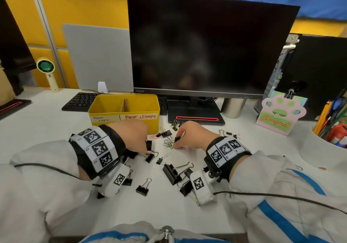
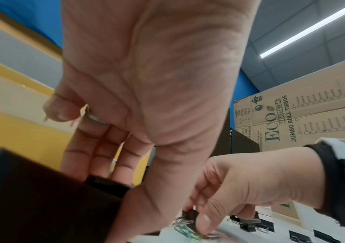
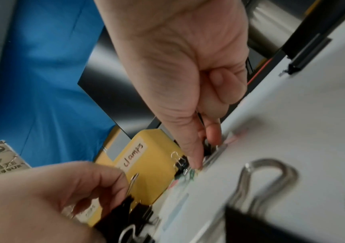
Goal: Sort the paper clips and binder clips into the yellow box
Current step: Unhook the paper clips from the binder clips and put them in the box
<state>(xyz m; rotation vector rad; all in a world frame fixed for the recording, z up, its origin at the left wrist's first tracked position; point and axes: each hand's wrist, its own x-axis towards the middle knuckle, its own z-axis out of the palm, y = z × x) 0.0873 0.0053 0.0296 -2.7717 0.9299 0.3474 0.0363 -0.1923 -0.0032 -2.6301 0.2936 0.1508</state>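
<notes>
Right hand (image 1: 189, 135) is pinching a small black binder clip (image 1: 177, 139) off the paper-clip tangle (image 1: 168, 144); left hand (image 1: 134, 137) is gripping another binder clip (image 1: 148, 145). Yellow box (image 1: 124, 112) is sitting just beyond the left hand, up-left of the right, with its "paper clamps" compartment (image 1: 140, 103) on the side nearer the right hand.

Yellow box (image 1: 124, 111) sits open-topped just behind both hands, nothing over it; approach from the front is free. Monitor (image 1: 212, 42) and its stand base (image 1: 195, 114) block the way behind and to the right of box; keyboard (image 1: 80, 101) sits behind-left. Binder clips (image 1: 170, 171) lie scattered across desk (image 1: 47, 122) between and in front of the wrists, w/ a tangle of paper clips (image 1: 169, 144) by the right hand (image 1: 189, 135). Left hand (image 1: 131, 135) is close to box front wall. Pen cup (image 1: 326, 141) and paw-shaped card (image 1: 281, 115) crowd the right side. Desk left of box is bare.
</notes>
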